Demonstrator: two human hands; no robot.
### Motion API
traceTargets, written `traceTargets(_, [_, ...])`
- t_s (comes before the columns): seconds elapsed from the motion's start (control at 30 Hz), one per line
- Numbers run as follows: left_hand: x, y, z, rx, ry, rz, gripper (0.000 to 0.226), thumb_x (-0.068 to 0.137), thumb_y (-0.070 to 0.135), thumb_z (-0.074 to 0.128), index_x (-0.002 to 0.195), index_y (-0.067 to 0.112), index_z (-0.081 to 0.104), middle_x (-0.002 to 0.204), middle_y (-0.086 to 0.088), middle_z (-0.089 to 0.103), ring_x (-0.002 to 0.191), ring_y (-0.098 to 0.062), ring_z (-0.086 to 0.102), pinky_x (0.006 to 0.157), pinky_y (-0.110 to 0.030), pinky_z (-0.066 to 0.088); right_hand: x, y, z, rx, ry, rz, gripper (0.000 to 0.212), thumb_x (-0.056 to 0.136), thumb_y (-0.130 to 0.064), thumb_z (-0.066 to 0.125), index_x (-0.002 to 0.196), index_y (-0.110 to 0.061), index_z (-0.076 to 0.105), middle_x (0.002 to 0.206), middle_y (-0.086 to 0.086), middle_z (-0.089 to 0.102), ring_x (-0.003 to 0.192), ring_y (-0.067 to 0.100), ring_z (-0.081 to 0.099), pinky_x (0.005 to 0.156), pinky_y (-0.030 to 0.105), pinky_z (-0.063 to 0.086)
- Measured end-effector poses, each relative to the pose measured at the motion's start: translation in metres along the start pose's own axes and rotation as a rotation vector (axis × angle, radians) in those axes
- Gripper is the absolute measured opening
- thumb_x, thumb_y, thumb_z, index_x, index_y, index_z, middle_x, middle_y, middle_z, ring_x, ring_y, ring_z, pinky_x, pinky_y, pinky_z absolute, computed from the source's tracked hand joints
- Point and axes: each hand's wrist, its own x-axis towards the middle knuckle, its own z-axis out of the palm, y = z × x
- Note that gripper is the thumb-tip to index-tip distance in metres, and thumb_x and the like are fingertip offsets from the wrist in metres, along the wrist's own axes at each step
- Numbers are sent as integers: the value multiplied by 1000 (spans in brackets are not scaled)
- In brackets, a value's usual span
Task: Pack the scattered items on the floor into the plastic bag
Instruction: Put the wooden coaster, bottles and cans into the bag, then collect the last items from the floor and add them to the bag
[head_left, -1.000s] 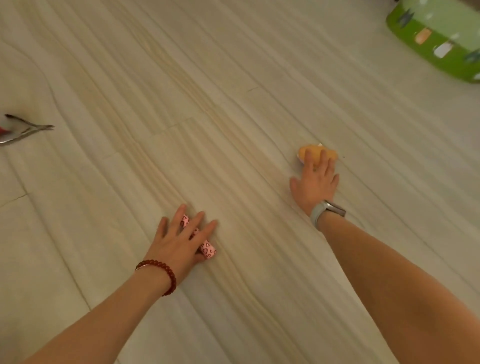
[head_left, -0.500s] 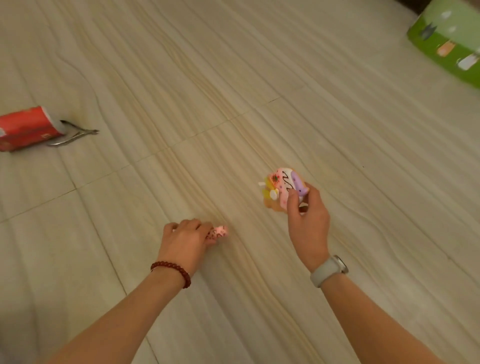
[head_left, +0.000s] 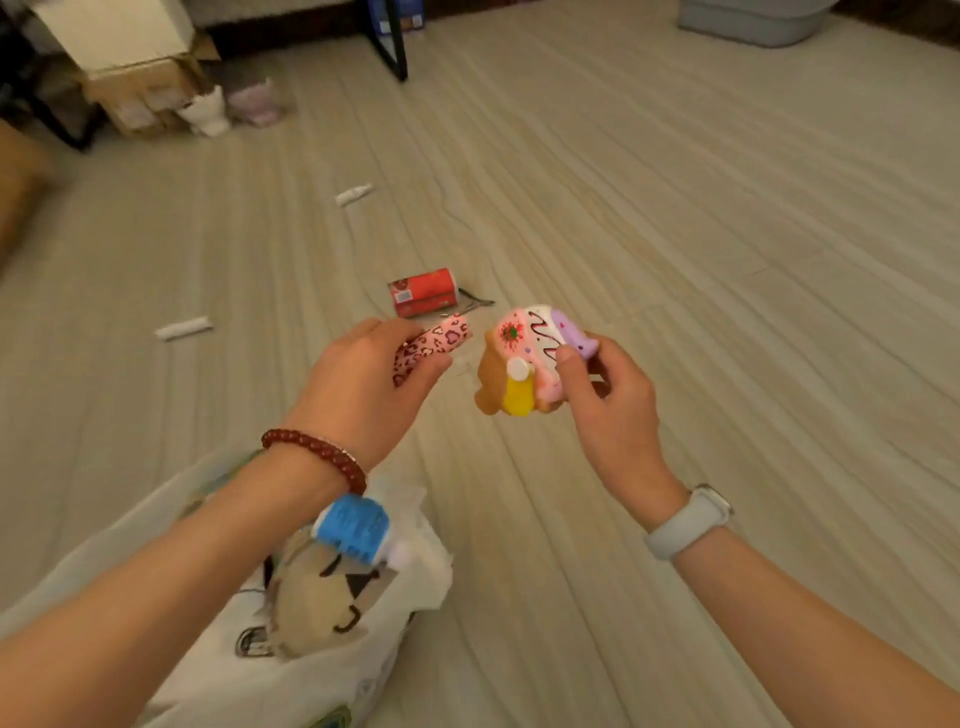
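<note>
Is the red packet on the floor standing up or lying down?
Lying down: the red packet rests on its long side on the floor.

Pale wood-grain floor, red packet, two white tubes, plastic bag

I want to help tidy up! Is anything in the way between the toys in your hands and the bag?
Nothing visible blocks them. The left hand holds the pink spotted tube and the right hand holds the cake toy, both in open air. The plastic bag lies below the left forearm, its mouth open towards them.
</note>
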Motion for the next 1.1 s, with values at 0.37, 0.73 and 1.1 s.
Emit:
traceTargets(0.37, [-180,-124,-39,125,-71,-362,25,87,23,55,109,14,62,101,-8,63,89,-26,57,70,-30,44,-100,-94,82,-320,-669,-322,26,83,-31,54,104,-16,58,94,2,63,84,18,58,75,33,49])
traceTargets(0.73, [-188,-164,-38,271,-348,-383,26,90,31,50,112,40,60,112,4,61,105,-20,53,87,-34,41,-89,-45,150,-732,-1068,-202,41,91,-12,45,131,-23,45,120,14,58,104,32,56,85,37,47])
traceTargets(1.1, [-210,-126,-34,162,-404,-170,44,82,60,44,108,29,60,106,9,64,97,-12,60,75,-28,49,-148,-14,101,-733,-946,-1003,32,83,-34,45,109,-16,53,95,1,65,87,18,57,70,29,45])
